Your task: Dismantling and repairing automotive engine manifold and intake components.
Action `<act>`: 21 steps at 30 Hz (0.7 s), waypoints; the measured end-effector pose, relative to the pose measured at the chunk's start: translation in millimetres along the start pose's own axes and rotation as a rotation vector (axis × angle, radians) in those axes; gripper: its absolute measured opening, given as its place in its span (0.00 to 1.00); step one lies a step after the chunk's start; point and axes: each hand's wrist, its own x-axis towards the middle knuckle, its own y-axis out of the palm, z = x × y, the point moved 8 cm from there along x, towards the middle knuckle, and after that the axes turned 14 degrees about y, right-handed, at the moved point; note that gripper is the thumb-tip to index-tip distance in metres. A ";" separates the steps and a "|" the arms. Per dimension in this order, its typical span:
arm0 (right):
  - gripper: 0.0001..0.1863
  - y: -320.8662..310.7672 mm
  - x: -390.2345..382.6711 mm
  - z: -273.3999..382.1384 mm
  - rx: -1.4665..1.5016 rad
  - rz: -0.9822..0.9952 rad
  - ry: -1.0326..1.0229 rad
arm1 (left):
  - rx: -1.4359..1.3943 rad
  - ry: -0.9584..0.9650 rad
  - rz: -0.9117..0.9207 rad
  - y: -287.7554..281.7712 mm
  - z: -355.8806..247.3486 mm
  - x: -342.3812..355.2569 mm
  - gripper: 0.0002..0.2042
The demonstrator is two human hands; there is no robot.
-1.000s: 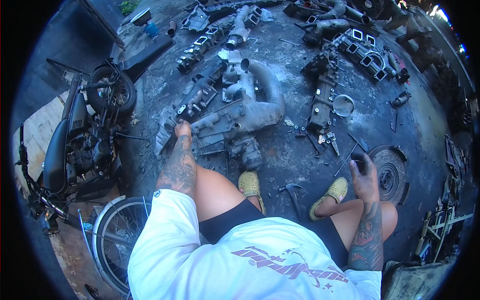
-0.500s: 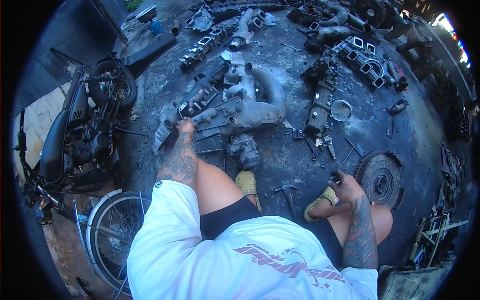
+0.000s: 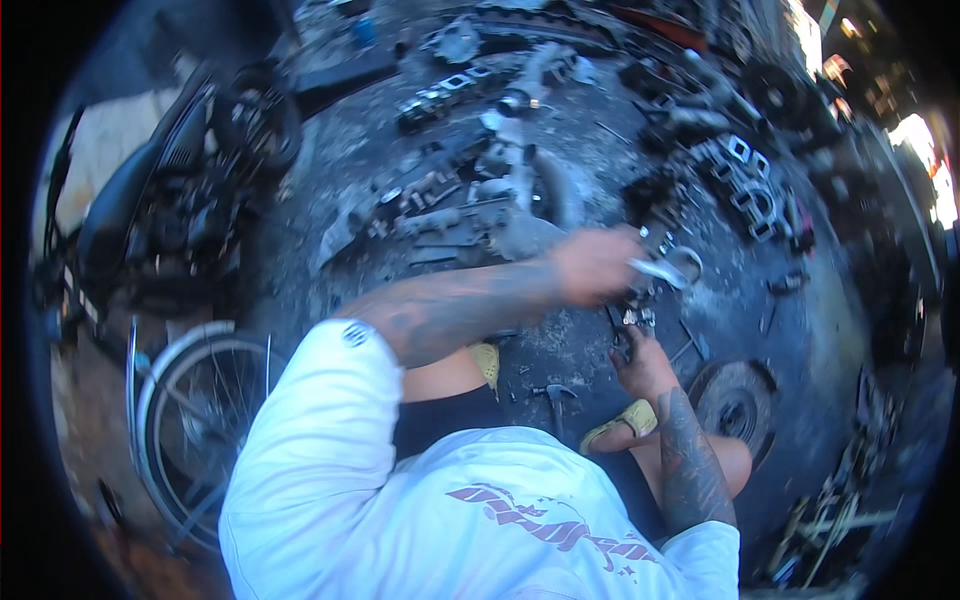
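My left hand (image 3: 597, 266) reaches across to the right, smeared by motion, and is closed on a pale, shiny, elongated thing (image 3: 658, 271) whose kind I cannot make out. That thing overlaps a round metal dish (image 3: 690, 262) in the view. Lower down, my right hand (image 3: 643, 366) has dark fingers stretched forward and apart. Its fingertips are beside small metal brackets (image 3: 638, 317) on the ground; contact is unclear. A large cast manifold with a curved pipe (image 3: 556, 187) lies beyond my left forearm, which partly covers it.
A claw hammer (image 3: 556, 396) lies between my feet. To the right is a toothed flywheel (image 3: 737, 408). Rectangular-port manifolds (image 3: 752, 190) lie farther back. A motorcycle (image 3: 130, 205) and a spoked wheel (image 3: 205, 430) stand at the left.
My left hand has left the manifold's left end and swung right, now with a shiny thing in it. My right hand has moved forward and left from near the flywheel. The view has shifted.
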 end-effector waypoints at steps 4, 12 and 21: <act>0.20 -44.1 26.6 62.1 0.112 -0.225 -0.254 | 0.156 0.447 0.035 -53.1 -114.4 149.2 0.06; 0.21 -72.1 27.2 17.7 -0.029 -0.189 -0.105 | -0.019 0.317 0.033 -32.8 -136.9 162.6 0.08; 0.23 -72.5 10.3 -26.5 -0.172 -0.068 -0.017 | -0.116 0.241 -0.034 -21.9 -141.5 124.4 0.08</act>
